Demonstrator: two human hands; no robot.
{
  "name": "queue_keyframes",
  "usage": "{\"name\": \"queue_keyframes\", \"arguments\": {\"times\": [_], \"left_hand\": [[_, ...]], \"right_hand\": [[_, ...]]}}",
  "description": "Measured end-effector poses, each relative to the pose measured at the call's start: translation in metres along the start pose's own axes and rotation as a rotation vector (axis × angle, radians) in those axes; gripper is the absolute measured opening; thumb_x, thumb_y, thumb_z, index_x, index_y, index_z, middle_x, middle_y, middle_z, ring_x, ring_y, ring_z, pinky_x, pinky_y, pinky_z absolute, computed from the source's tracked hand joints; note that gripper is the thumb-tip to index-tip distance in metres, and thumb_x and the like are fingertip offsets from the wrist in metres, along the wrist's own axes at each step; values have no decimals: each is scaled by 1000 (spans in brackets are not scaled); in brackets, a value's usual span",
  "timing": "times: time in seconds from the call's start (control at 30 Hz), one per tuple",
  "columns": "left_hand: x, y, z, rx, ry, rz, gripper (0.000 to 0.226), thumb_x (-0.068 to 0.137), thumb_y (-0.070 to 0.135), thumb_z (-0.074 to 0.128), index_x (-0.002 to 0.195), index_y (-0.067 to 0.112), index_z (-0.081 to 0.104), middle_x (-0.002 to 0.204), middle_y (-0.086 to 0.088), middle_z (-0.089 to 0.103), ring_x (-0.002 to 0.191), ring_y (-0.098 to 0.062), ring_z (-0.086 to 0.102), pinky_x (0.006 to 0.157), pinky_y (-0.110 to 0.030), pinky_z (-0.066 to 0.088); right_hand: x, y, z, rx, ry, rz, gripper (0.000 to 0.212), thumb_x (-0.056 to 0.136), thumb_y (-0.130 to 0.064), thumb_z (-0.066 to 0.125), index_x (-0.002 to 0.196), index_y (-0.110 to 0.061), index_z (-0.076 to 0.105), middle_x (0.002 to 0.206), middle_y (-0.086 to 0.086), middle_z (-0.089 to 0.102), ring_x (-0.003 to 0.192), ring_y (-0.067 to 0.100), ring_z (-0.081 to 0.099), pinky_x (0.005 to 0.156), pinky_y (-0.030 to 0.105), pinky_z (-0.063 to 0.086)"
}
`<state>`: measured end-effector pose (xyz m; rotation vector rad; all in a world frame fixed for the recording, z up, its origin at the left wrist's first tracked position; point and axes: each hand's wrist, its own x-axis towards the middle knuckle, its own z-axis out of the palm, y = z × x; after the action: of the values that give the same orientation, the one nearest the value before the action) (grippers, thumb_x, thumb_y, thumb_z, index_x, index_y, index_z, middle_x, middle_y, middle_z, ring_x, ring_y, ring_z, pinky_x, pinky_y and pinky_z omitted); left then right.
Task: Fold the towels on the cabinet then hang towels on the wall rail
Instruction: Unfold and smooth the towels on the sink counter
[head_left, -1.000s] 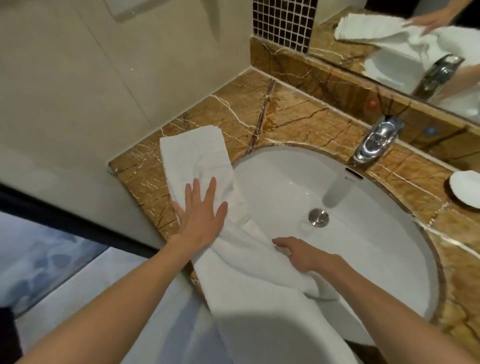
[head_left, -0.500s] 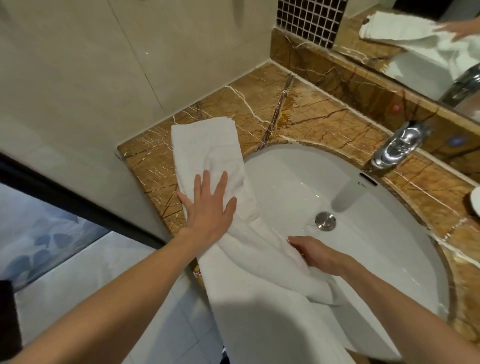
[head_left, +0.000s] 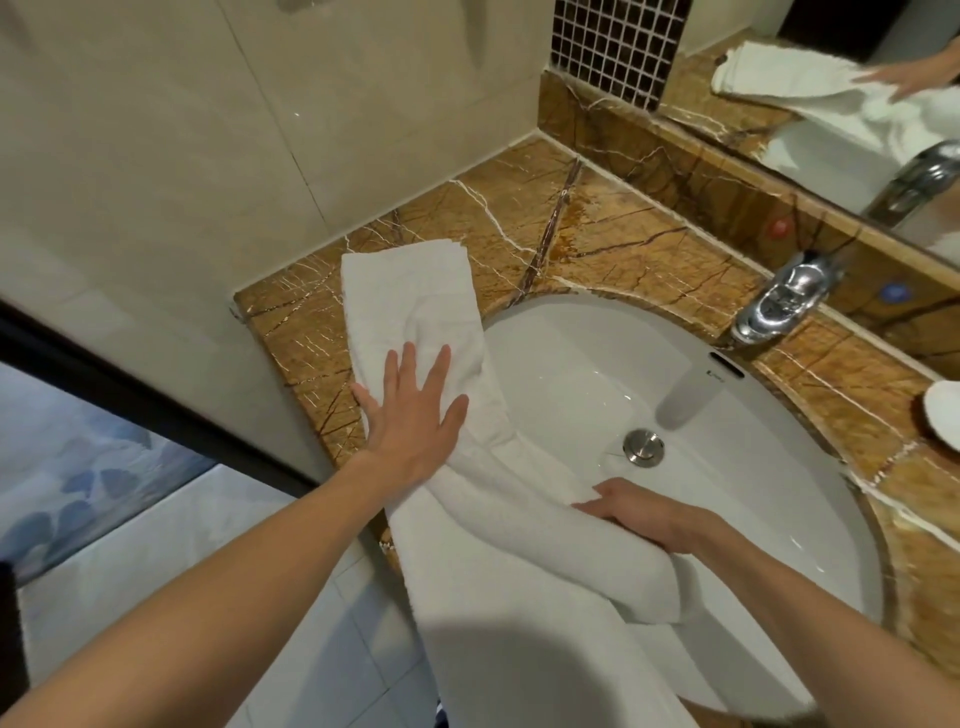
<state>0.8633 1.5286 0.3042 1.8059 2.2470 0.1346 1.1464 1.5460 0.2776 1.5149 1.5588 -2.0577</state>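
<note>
Towel (head_left: 415, 312): white, one long narrow band; long axis runs from the far left of the marble countertop (head_left: 597, 223) towards the viewer; squared short end points at the wall, near end hangs over the front edge; middle bunched over the left rim of the basin (head_left: 597, 364); left hand (head_left: 415, 415): flat, fingers straight and spread, pressing the towel on the counter; right hand (head_left: 639, 512): fingers curled round a rolled fold above the basin's near side; chrome tap (head_left: 779, 301) at the basin's far right
</note>
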Motion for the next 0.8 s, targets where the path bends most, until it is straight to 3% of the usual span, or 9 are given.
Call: {"name": "queue_keyframes", "arguments": {"times": [0.13,0.3,0.47,0.63,0.8], "left_hand": [[1,0,-2,-5,-20,4,62,93,61,12,148,40,-10,159,-6,-14,144,-26,-20,106,-66,-13],[0,-1,-7,-19,-58,12,64,93,63,13,148,41,-12,159,-5,-16,144,-25,-21,107,-66,-12],[-10,11,-14,-60,-46,-55,70,94,62,16,146,34,-21,159,-7,-15,145,-28,-18,110,-62,-12],[-46,28,-16,-155,-52,-62,74,95,60,19,146,28,-24,159,-7,-16,145,-26,-18,113,-55,-12],[-90,30,-14,-200,-114,-11,69,96,57,18,149,29,-17,159,-9,-17,145,-27,-17,115,-53,-10]], "right_hand": [[-28,-12,-20,-23,34,-87,37,89,-35,65,102,0,67,99,17,72,89,28,69,80,36,53],[-55,-27,-18,-39,61,-128,33,90,-38,63,106,-9,69,107,9,72,101,25,69,94,41,53],[-71,-34,-7,10,150,-137,22,91,-38,62,97,-17,66,91,-3,72,76,4,71,69,19,57],[-88,-39,11,37,230,-95,35,92,-38,61,109,-7,60,103,11,68,93,23,68,82,34,55],[-111,-50,36,125,276,-11,26,89,-35,65,93,-13,53,96,5,64,85,19,64,70,29,50]]}}
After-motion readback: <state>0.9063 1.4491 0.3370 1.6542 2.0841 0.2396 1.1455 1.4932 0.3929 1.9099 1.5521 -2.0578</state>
